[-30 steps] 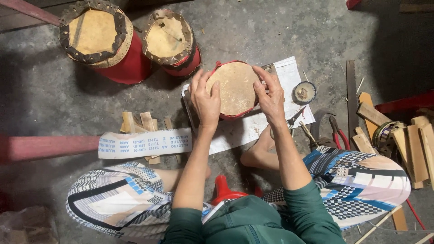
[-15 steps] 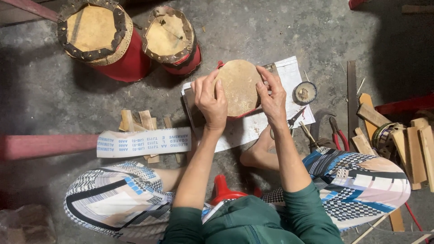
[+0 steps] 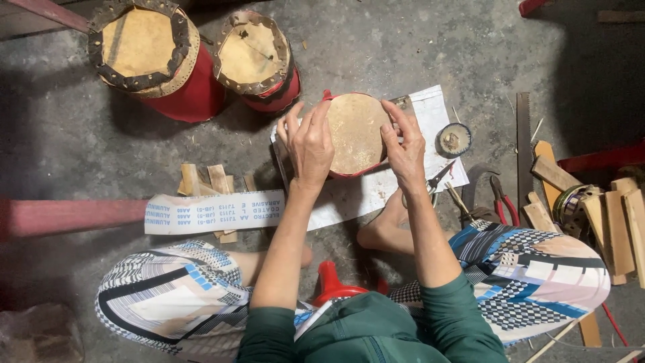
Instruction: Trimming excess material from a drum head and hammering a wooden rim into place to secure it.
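A small red drum [image 3: 356, 133] with a tan skin head stands on a white paper sheet [image 3: 430, 114] on the concrete floor in front of me. My left hand [image 3: 309, 144] grips its left rim, fingers curled over the skin's edge. My right hand [image 3: 406, 144] holds the right rim the same way. Both thumbs rest on the skin. The drum's lower side is hidden by my hands.
Two larger red drums [image 3: 144, 54] [image 3: 254, 59] with laced skins stand at the back left. A sandpaper strip [image 3: 215, 212] and small wood wedges [image 3: 208, 180] lie left. Right: a small round tin [image 3: 454, 140], a saw blade [image 3: 524, 144], red pliers [image 3: 500, 202], scissors [image 3: 437, 181], wood blocks [image 3: 605, 215].
Both hands have shifted slightly along the small drum's rim, and the drum has turned a little under them. Everything else stays put.
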